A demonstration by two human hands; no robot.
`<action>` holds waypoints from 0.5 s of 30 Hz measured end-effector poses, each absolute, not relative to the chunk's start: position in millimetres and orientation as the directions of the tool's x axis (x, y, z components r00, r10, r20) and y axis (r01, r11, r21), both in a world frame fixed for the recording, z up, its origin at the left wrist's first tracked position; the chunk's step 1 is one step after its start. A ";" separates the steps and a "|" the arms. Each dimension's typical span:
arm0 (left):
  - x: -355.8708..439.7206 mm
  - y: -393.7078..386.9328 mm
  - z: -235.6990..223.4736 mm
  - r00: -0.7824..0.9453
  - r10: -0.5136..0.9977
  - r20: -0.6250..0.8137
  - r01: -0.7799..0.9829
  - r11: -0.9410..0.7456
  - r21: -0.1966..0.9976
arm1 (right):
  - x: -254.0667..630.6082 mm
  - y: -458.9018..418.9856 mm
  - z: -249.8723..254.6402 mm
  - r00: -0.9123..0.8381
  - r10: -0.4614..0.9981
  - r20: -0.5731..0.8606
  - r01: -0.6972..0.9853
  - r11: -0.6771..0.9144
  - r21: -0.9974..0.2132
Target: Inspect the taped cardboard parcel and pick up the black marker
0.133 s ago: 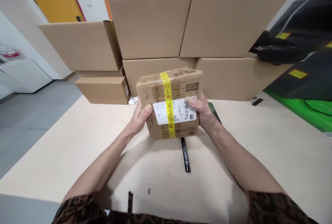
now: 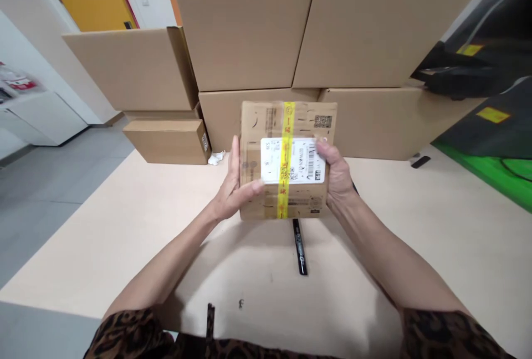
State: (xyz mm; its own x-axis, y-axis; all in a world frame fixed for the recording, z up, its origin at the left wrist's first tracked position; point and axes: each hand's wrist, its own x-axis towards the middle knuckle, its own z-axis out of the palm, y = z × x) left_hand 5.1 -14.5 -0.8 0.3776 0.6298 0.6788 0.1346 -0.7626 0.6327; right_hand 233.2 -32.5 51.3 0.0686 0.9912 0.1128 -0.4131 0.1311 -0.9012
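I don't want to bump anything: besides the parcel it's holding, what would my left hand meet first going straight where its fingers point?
Probably the lower middle carton standing behind the parcel; your left hand seems to point forward and up towards it, though depth is unclear.

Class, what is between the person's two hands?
In the head view, a cardboard box with yellow tape lies between the left hand and right hand.
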 end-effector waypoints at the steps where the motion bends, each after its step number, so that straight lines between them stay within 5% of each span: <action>1: 6.8 -17.9 -2.0 0.402 0.642 0.653 0.137 -0.748 0.650 | 235.9 -31.4 51.3 0.087 0.992 0.090 -0.405 0.118 -0.907; 8: 1.8 -10.9 -0.8 0.377 0.805 0.458 -0.086 -0.462 0.883 | 239.6 -41.4 46.4 -0.016 0.997 0.074 -0.337 0.064 -0.939; 15: 6.2 -24.0 33.7 0.198 0.960 0.200 -0.356 -0.120 0.927 | 230.6 -46.6 39.9 -0.087 0.993 0.083 -0.345 0.048 -0.937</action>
